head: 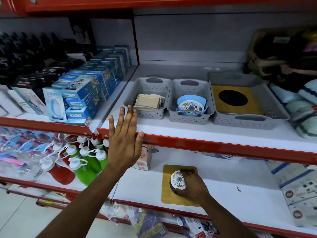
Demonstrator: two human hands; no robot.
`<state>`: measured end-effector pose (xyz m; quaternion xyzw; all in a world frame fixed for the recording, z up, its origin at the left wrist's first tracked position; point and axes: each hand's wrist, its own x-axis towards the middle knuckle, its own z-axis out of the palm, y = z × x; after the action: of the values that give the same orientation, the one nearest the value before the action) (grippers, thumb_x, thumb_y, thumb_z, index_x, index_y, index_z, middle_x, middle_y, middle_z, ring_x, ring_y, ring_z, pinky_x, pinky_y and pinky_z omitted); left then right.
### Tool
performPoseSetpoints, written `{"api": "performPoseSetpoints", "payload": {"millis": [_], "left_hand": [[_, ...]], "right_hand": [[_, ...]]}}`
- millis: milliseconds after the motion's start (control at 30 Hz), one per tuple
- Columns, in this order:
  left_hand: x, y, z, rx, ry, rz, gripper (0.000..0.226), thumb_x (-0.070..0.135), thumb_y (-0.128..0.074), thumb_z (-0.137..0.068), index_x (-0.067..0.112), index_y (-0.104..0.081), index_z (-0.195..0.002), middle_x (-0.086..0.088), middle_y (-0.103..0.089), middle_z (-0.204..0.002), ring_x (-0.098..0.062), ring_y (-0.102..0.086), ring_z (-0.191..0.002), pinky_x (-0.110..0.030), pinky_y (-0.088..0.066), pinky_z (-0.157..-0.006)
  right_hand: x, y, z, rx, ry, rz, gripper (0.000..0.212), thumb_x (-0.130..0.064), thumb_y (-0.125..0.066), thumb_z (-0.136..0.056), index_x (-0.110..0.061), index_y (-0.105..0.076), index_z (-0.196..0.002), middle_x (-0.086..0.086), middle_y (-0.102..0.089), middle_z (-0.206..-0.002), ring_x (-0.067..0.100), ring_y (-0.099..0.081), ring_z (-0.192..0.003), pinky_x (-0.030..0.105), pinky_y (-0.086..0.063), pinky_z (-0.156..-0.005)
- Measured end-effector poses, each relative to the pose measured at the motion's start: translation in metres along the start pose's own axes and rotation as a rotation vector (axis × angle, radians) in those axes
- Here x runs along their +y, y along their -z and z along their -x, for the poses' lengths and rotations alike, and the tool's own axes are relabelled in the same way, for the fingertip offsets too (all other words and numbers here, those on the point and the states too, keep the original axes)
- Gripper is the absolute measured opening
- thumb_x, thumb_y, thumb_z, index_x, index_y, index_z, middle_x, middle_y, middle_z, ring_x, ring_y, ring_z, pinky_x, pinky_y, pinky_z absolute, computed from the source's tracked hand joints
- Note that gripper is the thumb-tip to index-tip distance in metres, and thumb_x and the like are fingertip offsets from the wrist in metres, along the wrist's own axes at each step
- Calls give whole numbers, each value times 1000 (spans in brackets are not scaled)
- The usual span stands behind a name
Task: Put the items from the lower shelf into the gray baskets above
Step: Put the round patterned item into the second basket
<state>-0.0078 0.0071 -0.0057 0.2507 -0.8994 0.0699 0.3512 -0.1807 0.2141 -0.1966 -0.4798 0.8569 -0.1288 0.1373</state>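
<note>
Three gray baskets stand on the upper shelf. The left basket [147,86] holds beige flat pieces, the middle basket [188,115] holds blue floral round items, and the wide right basket [247,121] holds a yellow board with a dark round grille. On the lower shelf lies a yellow wooden board [171,194]. My right hand [192,186] is closed around a round floral-topped item [178,180] resting on that board. My left hand [124,143] is flat with fingers spread, in front of the upper shelf's red edge [205,146], thumb touching it.
Blue boxed goods [82,98] fill the upper shelf to the left, folded towels [301,107] to the right. On the lower level are green and red bottles [82,162], a small pink box [143,160] and white boxes [298,184] at the right.
</note>
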Motion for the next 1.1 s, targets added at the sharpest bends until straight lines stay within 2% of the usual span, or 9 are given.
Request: {"api": "performPoseSetpoints", "payload": {"millis": [133,200,300,400,533,667,833,900,1100], "left_hand": [[-1,-1,1,4,3,6,65,41,-25,-104,8,-24,-161,-8,-19,-172,-25,-9,-161,-54,0,-130],[-2,-2,0,2,1,-1,65,41,-25,-104,8,-24,-161,-9,-20,-172,-25,-9,-161,-54,0,-129],[-2,-2,1,1,6,0,65,41,-25,-104,8,-24,-161,-9,-21,-171,-25,-10,-161,-54,-1,-130],[-1,-1,2,-1,11,13,65,41,-24,-105,8,-24,-161,-10,-21,-171,-25,-9,-161,-54,-1,-130],[0,-1,2,9,12,28,65,41,-25,-105,7,-25,-160,-10,-21,-171,-24,-10,-161,-54,-2,-130],[0,-1,2,12,7,33,65,39,-28,-104,7,-25,-160,-11,-20,-171,-25,-11,-161,-56,-5,-129],[-1,1,3,16,1,35,64,40,-25,-105,8,-24,-160,-11,-22,-171,-24,-13,-161,-51,-2,-130],[-1,1,3,11,1,34,64,41,-25,-105,8,-24,-161,-11,-23,-171,-24,-13,-161,-51,-3,-130],[-1,0,2,3,8,37,65,43,-23,-106,8,-25,-160,-11,-23,-170,-24,-13,-161,-51,-3,-130]], "right_hand": [[-15,23,11,128,59,-91,94,-66,-66,-68,-20,-44,-146,-4,-53,-143,20,-45,-131,33,-48,-102],[-28,43,22,258,144,-120,92,-60,-71,-67,-18,-46,-144,-2,-53,-143,19,-48,-129,37,-53,-97],[-51,81,40,469,320,-162,86,-52,-75,-68,-12,-50,-140,2,-56,-139,18,-54,-123,32,-58,-90],[-75,117,58,661,477,-185,81,-46,-74,-73,-3,-53,-138,8,-57,-138,22,-56,-122,24,-46,-104],[-104,166,75,836,539,-227,79,-45,-71,-75,0,-51,-137,10,-57,-140,22,-54,-128,28,-36,-112],[-121,205,75,878,443,-344,79,-46,-71,-78,2,-50,-137,8,-57,-136,19,-52,-123,21,-42,-104],[-126,221,62,835,338,-401,93,-37,-83,-66,-6,-44,-145,-10,-49,-133,14,-50,-123,16,-45,-100],[-125,222,57,816,316,-404,94,-37,-84,-66,-10,-43,-146,-7,-51,-132,12,-49,-122,13,-44,-99],[-123,225,51,811,279,-398,92,-41,-84,-66,-17,-44,-145,-19,-43,-127,11,-50,-122,23,-52,-97]]}}
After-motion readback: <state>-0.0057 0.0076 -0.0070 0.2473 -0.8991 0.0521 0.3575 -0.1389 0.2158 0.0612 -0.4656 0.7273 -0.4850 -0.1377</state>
